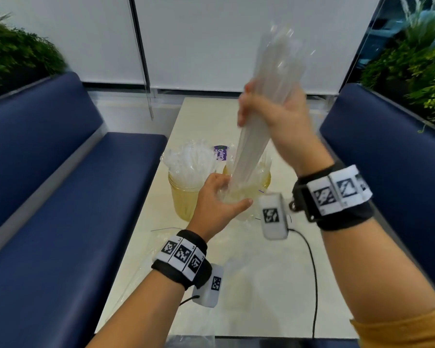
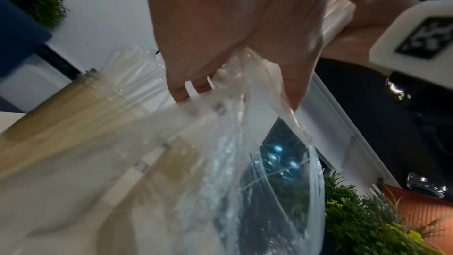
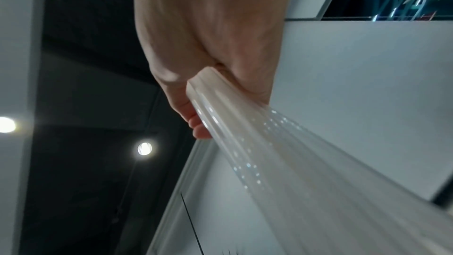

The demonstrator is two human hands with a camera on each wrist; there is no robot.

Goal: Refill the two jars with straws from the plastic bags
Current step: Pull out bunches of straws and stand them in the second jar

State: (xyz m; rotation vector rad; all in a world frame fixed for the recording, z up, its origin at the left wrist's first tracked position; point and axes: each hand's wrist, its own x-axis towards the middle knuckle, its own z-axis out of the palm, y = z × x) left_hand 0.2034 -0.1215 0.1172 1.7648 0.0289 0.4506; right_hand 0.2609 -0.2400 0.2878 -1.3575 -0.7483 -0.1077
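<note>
Two yellowish glass jars stand side by side mid-table. The left jar [image 1: 182, 197] is full of clear wrapped straws [image 1: 189, 159]. Over the right jar [image 1: 264, 180], my right hand [image 1: 269, 114] grips a tall bundle of clear straws [image 1: 274, 69], held nearly upright with its lower end pointing into that jar. In the right wrist view the straw bundle [image 3: 245, 143] runs out from my right hand [image 3: 203, 49]. My left hand [image 1: 219, 197] pinches the crumpled clear plastic bag [image 2: 245, 162] at the bundle's lower end, right at the jar's mouth.
A cream table [image 1: 261, 285] runs away from me between two blue benches [image 1: 60, 197]. A purple-labelled clear bag [image 1: 221, 153] lies behind the jars. Another empty clear bag [image 1: 146, 267] lies near my left wrist, and a black cable [image 1: 312, 272] crosses the table's right side.
</note>
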